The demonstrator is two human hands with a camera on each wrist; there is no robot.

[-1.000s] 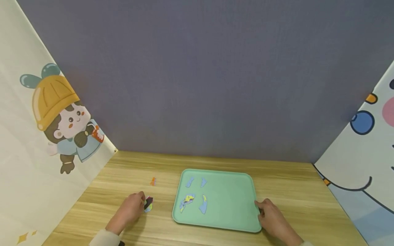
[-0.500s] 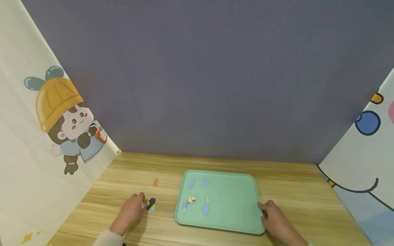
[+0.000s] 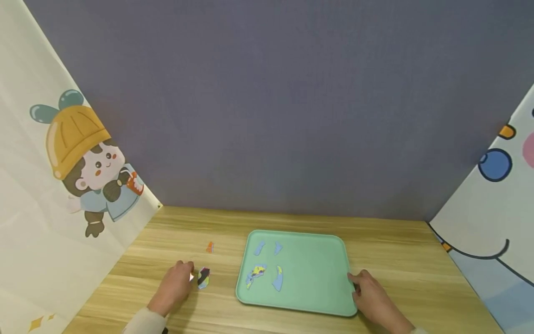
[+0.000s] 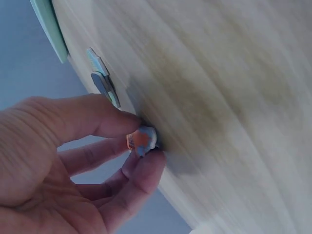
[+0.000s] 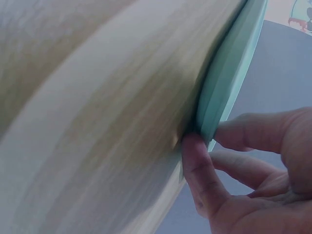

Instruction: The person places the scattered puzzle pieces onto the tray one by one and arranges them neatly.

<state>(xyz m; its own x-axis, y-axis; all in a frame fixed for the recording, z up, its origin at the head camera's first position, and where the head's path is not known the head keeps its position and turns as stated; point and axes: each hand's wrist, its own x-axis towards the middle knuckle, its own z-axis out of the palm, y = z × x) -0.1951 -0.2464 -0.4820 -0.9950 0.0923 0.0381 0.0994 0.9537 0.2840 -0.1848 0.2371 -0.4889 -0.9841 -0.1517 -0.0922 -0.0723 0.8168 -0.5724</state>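
My left hand (image 3: pixel 172 286) pinches a small jigsaw puzzle piece between thumb and fingers. In the left wrist view this piece (image 4: pixel 141 140) shows orange and blue, close above the wood. Just right of that hand, a dark multicoloured clump of joined puzzle pieces (image 3: pixel 203 278) lies on the table. My right hand (image 3: pixel 371 297) grips the right rim of a mint-green tray (image 3: pixel 313 273), thumb on top and a finger below, as the right wrist view shows. On the tray's left half lie a yellow-and-blue joined clump (image 3: pixel 258 270) and several light-blue pieces (image 3: pixel 278 279).
A small orange piece (image 3: pixel 210 247) lies on the wooden table (image 3: pixel 217 315), left of the tray's far corner. A grey panel (image 3: pixel 267 111) rises behind the table. Printed white panels stand at the left (image 3: pixel 25 195) and right (image 3: pixel 492 218).
My left hand has drawn slightly left, away from the dark clump, and the small piece between its fingers has come into sight. The right hand stays on the tray rim.
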